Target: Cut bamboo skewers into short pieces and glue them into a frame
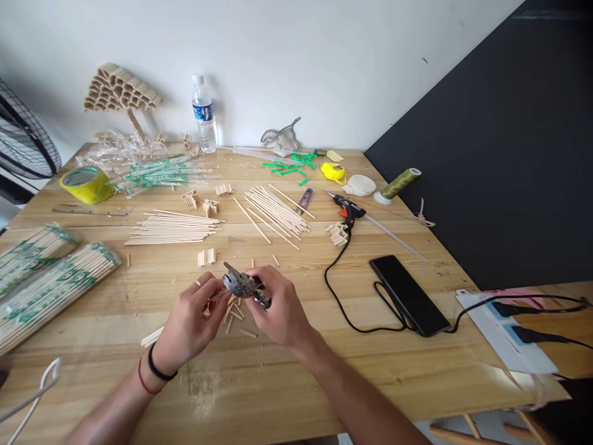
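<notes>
My right hand (280, 306) is closed around dark metal cutting pliers (238, 283), whose jaws face left. My left hand (194, 315) pinches thin wooden sticks against the jaws; pale stick ends (152, 337) show past its wrist side. The fingers partly cover where sticks and jaws meet. Short cut stick pieces (235, 312) lie loose on the table below both hands. Just beyond the left hand sits a small block of short sticks (206, 257). Farther off, long sticks lie in a left pile (173, 227) and a right pile (275, 211).
A black glue gun (347, 209) and phone (410, 295) with cables lie to the right. Packaged sticks (60, 290), yellow tape (86, 184) and a ruler (92, 210) occupy the left. A water bottle (204, 114) and stick-built model (120, 89) stand at the back.
</notes>
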Demonstrator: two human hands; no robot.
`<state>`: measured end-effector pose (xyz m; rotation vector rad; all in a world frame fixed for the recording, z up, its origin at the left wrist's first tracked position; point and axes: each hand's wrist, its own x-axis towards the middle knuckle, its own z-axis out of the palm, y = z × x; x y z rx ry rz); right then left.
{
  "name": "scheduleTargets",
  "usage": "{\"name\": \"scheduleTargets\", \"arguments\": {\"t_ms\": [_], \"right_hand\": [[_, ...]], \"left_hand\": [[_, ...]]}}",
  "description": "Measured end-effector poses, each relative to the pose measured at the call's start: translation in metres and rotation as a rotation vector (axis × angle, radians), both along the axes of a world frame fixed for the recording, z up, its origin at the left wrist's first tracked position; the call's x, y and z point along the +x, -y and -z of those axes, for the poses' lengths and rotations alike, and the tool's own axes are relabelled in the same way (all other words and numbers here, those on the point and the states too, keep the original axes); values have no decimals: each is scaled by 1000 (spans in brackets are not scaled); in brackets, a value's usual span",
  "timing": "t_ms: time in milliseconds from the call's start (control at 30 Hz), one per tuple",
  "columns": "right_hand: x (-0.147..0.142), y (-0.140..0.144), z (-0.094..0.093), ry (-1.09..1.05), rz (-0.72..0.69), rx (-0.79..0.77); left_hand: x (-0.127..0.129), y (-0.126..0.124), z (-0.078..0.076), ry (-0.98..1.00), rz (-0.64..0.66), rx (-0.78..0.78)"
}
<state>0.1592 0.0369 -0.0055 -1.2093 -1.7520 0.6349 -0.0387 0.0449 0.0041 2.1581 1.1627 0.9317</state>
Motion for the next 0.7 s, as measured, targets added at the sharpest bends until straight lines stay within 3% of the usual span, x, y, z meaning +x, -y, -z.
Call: {"name": "scheduleTargets", "arguments": {"t_ms": [700], "right_hand": [[0,1,-1,10,-3,-16]], "left_hand": [[1,-1,-3,-16,-1,7]]}}
